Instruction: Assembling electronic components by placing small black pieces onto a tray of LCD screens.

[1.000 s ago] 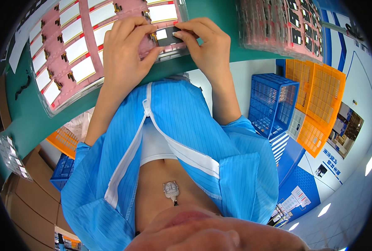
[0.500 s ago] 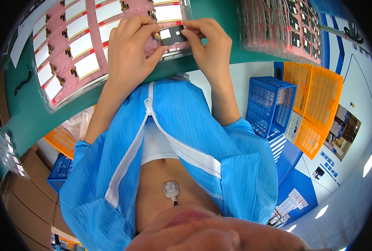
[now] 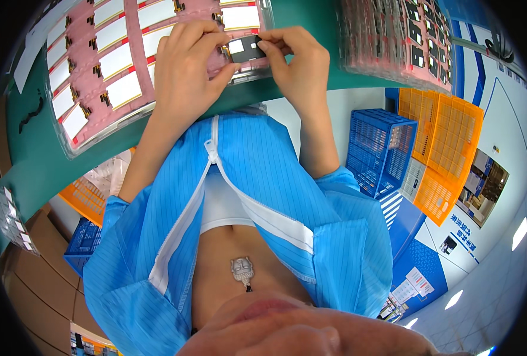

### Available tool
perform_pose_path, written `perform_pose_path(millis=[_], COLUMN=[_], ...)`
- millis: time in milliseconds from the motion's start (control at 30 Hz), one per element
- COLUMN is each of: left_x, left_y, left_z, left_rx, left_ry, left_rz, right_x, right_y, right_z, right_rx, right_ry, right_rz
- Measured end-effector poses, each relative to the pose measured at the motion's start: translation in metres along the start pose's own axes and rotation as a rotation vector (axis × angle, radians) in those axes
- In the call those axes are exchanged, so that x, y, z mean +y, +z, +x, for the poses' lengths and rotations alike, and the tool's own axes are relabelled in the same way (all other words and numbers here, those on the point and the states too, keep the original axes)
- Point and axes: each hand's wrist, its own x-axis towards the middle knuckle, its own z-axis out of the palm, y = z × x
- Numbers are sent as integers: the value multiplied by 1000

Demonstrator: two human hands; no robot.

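While the right grip (image 3: 302,66) pinches the panel's (image 3: 246,50) right end, the left grip (image 3: 186,72) gapes

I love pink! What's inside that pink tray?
The pink tray holds rows of white rectangular panels with dark tabs, and a black panel with white patches touching the right hand. Whatever lies under the left hand is covered.

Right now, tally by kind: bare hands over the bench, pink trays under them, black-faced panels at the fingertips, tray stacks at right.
Hands: 2 (left hand, right hand)
Pink tray: 1 visible
Black-faced panel: 1
Tray stack: 1
Total: 5
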Motion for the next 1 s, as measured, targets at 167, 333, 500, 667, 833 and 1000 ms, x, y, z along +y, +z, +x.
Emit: perform_pose_path(millis=[167,333,500,667,833,1000], left_x=[2,1,1,1,2,4], left_y=[-1,-2,-1,-1,-1,-2], left_z=[1,0,-1,-2,-2,0], left_rx=[-10,-7,-21,-20,-19,-20], left_ry=[-8,-12,-26,-34,-39,-26], left_rz=[-9,-13,4,13,4,8], right_x=[2,1,-2,-1,-1,-2], right_y=[-3,-2,3,7,6,6], right_z=[4,2,-4,-7,-5,2], right_rx=[-93,-111,18,77,91,0], right_ry=[57,60,2,-108,-127,22], right_rz=[88,95,8,-73,-62,94])
